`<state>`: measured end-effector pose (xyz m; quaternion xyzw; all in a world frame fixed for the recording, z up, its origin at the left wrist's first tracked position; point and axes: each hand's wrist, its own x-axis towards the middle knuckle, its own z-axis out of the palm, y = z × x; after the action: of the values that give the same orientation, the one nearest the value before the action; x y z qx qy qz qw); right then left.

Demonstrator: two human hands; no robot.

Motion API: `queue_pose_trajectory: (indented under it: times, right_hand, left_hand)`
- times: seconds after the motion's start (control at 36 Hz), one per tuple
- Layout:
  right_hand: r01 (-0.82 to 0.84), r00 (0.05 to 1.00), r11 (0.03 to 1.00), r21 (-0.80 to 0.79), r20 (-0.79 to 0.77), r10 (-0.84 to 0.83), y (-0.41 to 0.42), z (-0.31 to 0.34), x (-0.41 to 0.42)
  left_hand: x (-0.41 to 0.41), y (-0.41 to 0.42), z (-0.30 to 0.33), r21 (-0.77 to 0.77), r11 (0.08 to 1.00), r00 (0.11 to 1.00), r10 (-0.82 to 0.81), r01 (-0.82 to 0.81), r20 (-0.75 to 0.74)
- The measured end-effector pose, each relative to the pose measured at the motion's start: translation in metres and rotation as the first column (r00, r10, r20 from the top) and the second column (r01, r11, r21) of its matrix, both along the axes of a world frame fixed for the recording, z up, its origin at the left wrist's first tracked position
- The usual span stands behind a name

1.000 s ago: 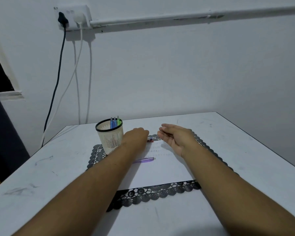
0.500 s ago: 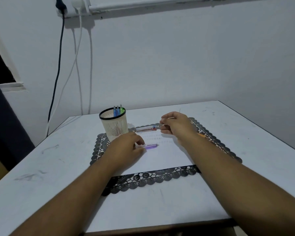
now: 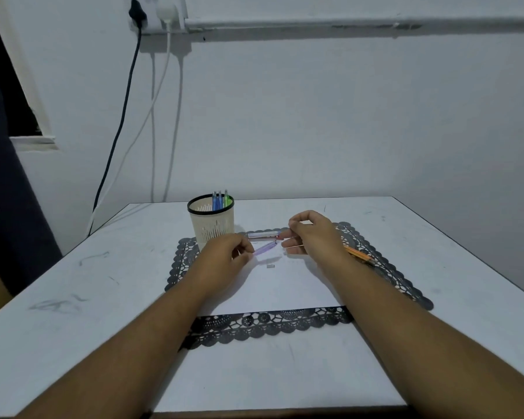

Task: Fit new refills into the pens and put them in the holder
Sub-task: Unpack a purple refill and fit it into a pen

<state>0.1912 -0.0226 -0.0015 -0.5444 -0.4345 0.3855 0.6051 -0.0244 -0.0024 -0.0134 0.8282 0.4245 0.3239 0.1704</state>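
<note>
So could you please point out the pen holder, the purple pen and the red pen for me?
pen holder [image 3: 212, 226], head view, on its cream mesh wall.
purple pen [image 3: 265, 247], head view, mid-barrel.
red pen [image 3: 262, 235], head view, on its clear barrel.

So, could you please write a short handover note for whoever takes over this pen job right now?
Left hand pinches the purple pen, raised just above the paper.
Right hand grips the red pen and a thin refill.
Orange pens lie on the mat behind the right wrist; a small loose part lies on the paper.
Done: three pens stand in the holder.
Left: refill the purple, red and orange pens, then put them in the holder.
</note>
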Motion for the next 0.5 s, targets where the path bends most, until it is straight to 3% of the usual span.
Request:
queue_pose_trajectory:
  times: [0.19, 0.5]
  right_hand:
    - [-0.039, 0.999, 0.998, 0.058, -0.006, 0.039, -0.0033, 0.0044, -0.0077]
    - [-0.044, 0.999, 0.993, 0.111, 0.021, 0.041, -0.0063, 0.0076, -0.0100]
  left_hand:
    - [0.0001, 0.0028, -0.0017, -0.035, 0.999, 0.994, 0.015, -0.011, 0.109]
    - [0.0016, 0.0004, -0.0018, 0.001, 1.000, 0.995, 0.022, -0.022, 0.102]
